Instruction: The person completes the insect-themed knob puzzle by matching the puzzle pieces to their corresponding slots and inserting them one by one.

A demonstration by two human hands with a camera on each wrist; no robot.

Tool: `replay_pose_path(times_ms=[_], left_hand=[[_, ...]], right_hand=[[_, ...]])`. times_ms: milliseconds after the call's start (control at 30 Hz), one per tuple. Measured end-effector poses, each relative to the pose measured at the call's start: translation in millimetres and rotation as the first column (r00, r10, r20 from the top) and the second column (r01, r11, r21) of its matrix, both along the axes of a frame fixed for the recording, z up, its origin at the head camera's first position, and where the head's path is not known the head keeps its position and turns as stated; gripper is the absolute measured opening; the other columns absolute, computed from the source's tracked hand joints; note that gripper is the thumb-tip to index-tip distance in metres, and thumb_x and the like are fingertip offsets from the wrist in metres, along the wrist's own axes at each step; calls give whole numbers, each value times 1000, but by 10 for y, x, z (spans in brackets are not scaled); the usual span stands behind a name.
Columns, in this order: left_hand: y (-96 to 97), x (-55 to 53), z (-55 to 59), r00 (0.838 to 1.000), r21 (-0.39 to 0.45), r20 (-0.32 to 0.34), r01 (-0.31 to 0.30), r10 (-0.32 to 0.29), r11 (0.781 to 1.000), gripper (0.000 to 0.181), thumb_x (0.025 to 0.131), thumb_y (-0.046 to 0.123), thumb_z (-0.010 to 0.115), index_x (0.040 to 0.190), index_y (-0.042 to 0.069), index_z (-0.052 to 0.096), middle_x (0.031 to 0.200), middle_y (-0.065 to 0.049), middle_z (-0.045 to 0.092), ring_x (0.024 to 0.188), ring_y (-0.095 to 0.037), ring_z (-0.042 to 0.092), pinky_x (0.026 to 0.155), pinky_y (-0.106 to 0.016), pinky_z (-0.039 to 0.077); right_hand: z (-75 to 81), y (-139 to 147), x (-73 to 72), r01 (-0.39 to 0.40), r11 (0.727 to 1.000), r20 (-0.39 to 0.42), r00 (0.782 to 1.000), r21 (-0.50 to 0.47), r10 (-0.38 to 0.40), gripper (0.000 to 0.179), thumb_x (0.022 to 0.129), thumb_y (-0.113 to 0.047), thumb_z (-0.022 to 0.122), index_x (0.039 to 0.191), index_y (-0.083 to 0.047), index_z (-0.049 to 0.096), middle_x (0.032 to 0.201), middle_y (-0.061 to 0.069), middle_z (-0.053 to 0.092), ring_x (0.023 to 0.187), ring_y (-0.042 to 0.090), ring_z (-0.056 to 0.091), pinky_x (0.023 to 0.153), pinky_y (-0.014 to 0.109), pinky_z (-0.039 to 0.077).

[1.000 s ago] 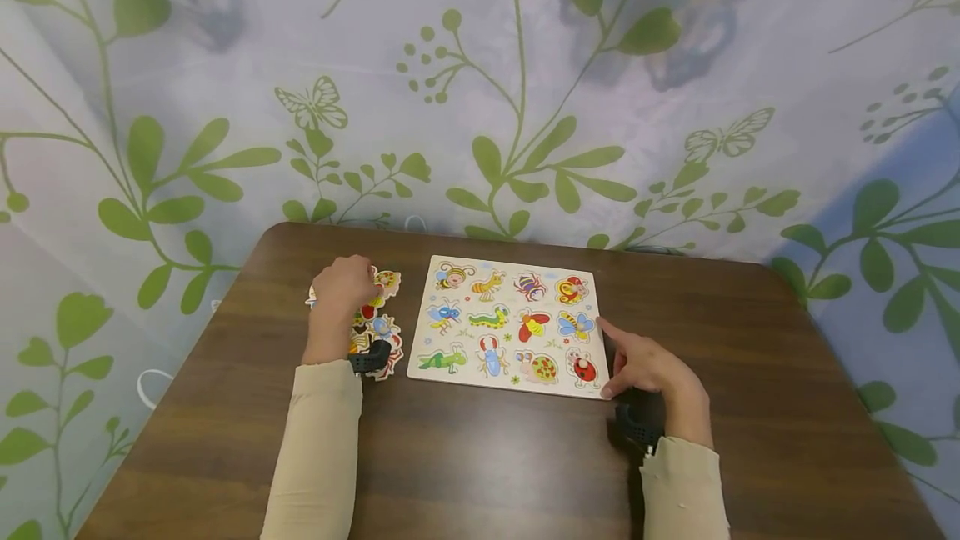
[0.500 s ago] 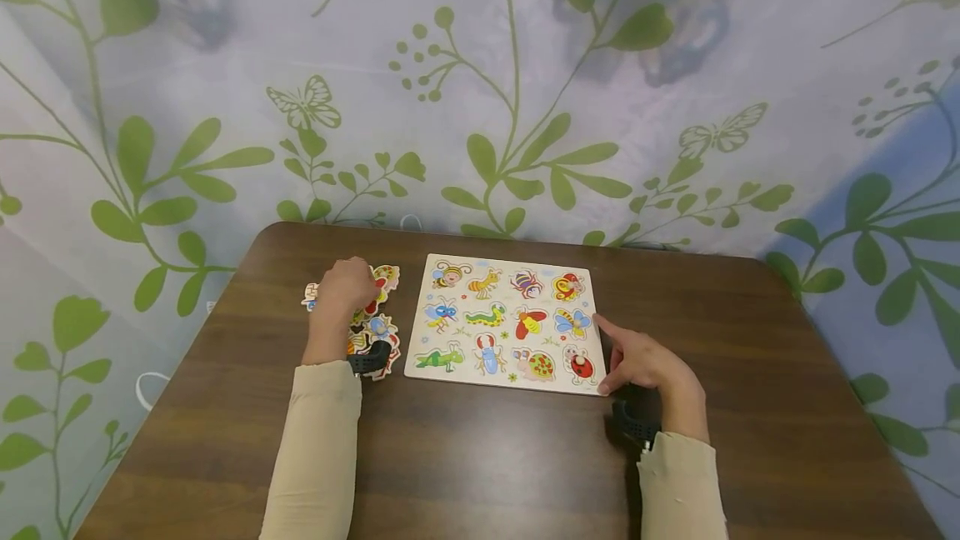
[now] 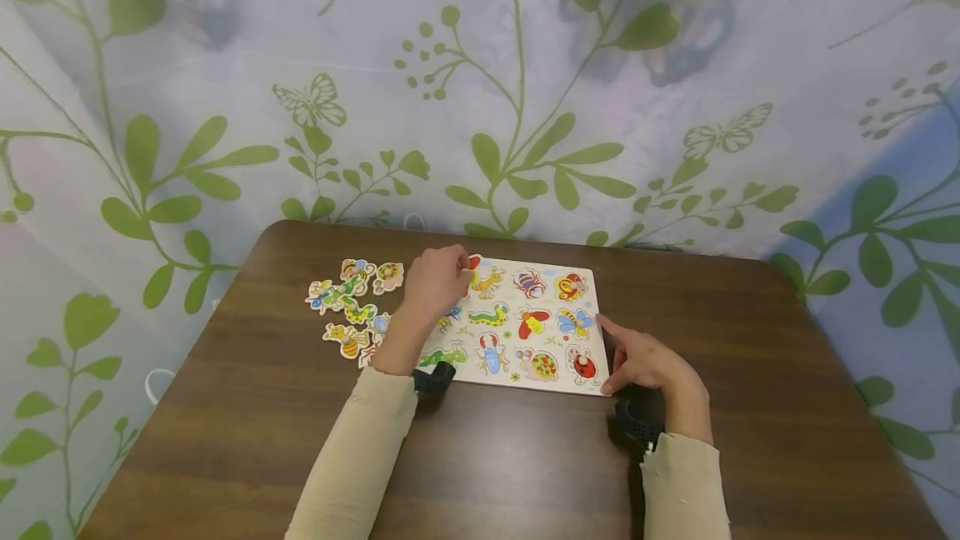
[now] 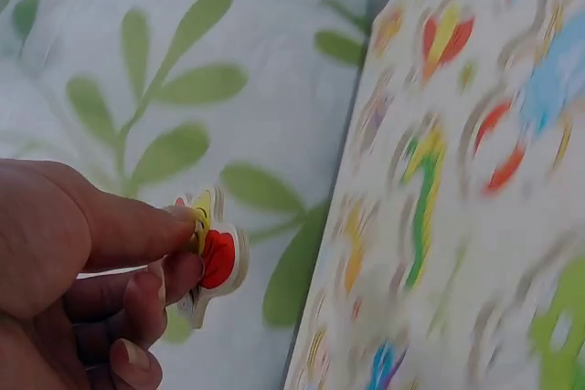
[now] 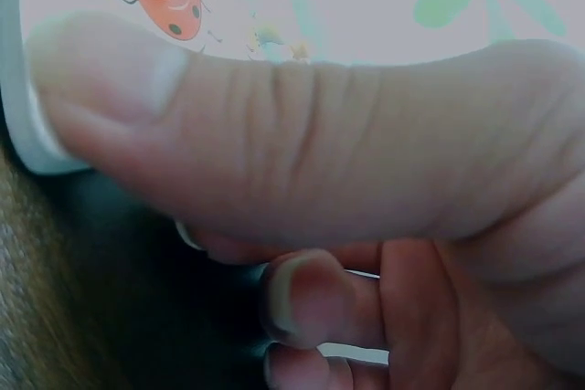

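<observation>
Our right hand [image 3: 652, 365] rests nearest us, thumb and forefinger spread, touching the right side and lower corner of the puzzle board [image 3: 558, 387], the thumb lying over that corner in its wrist view. Our left hand [image 3: 435, 280] reaches over the board's far left part, pinching a red-and-yellow piece [image 4: 219, 258] between thumb and fingers; the left wrist view shows it tilted and apart from the board. We judge the step in hand to be carrying this piece to its place, with the right hand steadying the board. Next, we think, the move calls for matching it, perhaps to the red-winged insect [image 3: 534, 324] in the middle row, then turning it flat and lining up its outline before letting go. As for holders, the board serves as one, bearing insect shapes in three rows; the ladybird [image 3: 583, 367] in the near right corner has a knob and looks seated. We cannot tell how deep the shapes are. Left of the board, loose pieces [image 3: 348, 342] lie on the dark worktop [image 3: 487, 465], some overlapping, a caterpillar [image 3: 358, 311] among them. Behind everything hangs a leaf-patterned backdrop [image 3: 525, 65].
</observation>
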State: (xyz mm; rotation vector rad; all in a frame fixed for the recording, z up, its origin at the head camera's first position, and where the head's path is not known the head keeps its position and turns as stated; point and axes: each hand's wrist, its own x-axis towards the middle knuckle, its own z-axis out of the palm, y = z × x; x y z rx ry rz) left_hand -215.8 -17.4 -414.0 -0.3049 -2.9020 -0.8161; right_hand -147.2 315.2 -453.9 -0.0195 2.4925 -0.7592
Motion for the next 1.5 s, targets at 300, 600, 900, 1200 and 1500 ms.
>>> replay_pose_path(times_ms=[300, 600, 900, 1200, 1500], left_hand=[[684, 34, -68, 963, -216, 118, 263, -243, 940, 21, 90, 15, 64, 70, 14, 58, 61, 4, 53, 54, -12, 44, 45, -25, 34], [904, -66, -306, 948, -303, 191, 304, -255, 903, 26, 88, 15, 64, 63, 17, 57, 61, 5, 49, 53, -12, 41, 43, -27, 34], [890, -67, -360, 926, -244, 158, 373, -342, 895, 9, 89, 16, 64, 79, 13, 65, 78, 2, 64, 71, -15, 57, 61, -28, 46], [860, 6, -426, 913, -147, 178, 393, -367, 908, 11, 89, 15, 63, 80, 13, 68, 73, 5, 62, 63, -11, 52, 57, -23, 41], [744, 114, -442, 937, -109, 101, 345, -335, 932, 14, 95, 24, 60, 94, 14, 70, 79, 4, 66, 68, -10, 54, 61, -25, 45]], right_hand=[[-24, -49, -95, -21, 999, -12, 1000, -43, 21, 118, 64, -23, 89, 157, -24, 16, 78, 8, 57, 70, 21, 50, 66, 32, 39], [-23, -23, -103, -24, 1000, -6, 1000, -12, 24, 119, 64, -24, 89, 157, -25, 15, 78, 7, 57, 69, 21, 51, 66, 32, 39], [-1, -57, -117, -11, 1000, 4, 1000, -21, 11, 118, 64, -23, 89, 157, -26, 16, 78, 8, 56, 70, 21, 50, 66, 32, 40], [8, -22, -64, -40, 999, -6, 999, -15, 40, 120, 64, -21, 90, 157, -20, 15, 77, 8, 58, 68, 19, 52, 64, 31, 41], [48, 10, -30, -27, 1000, 2, 1000, -3, 27, 119, 64, -21, 89, 157, -21, 14, 78, 8, 58, 70, 20, 51, 65, 32, 41]])
